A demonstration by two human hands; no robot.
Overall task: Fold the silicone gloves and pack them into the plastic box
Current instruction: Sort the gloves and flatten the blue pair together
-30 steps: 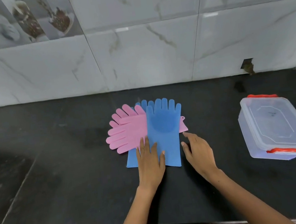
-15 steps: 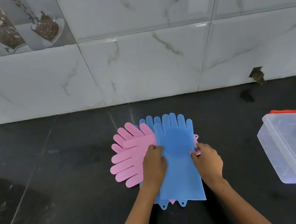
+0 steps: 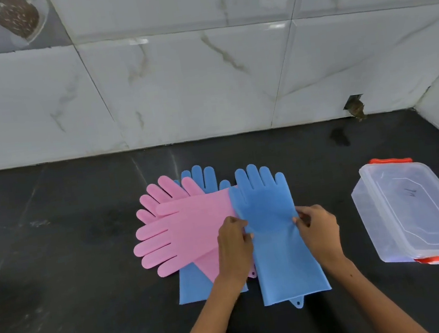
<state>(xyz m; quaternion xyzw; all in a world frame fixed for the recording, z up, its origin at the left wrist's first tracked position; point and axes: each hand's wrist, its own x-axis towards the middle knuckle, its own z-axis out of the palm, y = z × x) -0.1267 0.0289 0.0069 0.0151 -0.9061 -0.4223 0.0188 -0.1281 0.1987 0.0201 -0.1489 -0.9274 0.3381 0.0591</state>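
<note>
Head view: a person's two bare hands work over a dark stone counter [image 3: 61, 285] set against a marbled tile wall [image 3: 202, 84].
Task's things: four silicone gloves lie in a loose overlapping pile at the middle of the counter, none folded yet, none in the box.
Top blue glove [image 3: 276, 242]: it lies fingers toward the wall and cuff toward the person, its hanging tab at the near edge.
Left hand [image 3: 234, 245]: thumb and fingers are pressed together, pinching the left edge of the top blue glove at about wrist height.
Right hand [image 3: 319, 231]: it pinches the opposite, right edge at the same height.
Pink gloves [image 3: 182, 235]: two, fingers fanned to the left, partly under the held glove.
Second blue glove [image 3: 195, 287]: at the bottom of the pile, its fingertips showing past the pink ones.
Plastic box [image 3: 420, 212]: well apart to the right, its clear lid on and its orange clips at both ends.
Step in hand: likely separating this glove and squaring it up for a fold.
Doing it well: keep both pinches level so the glove stays flat, clear it off the pink ones, then bring fingers to cuff and press the crease, since silicone tends to spring open.
Risk: tacky silicone may drag the glove below along.
Still ahead: the box lid must come off.
</note>
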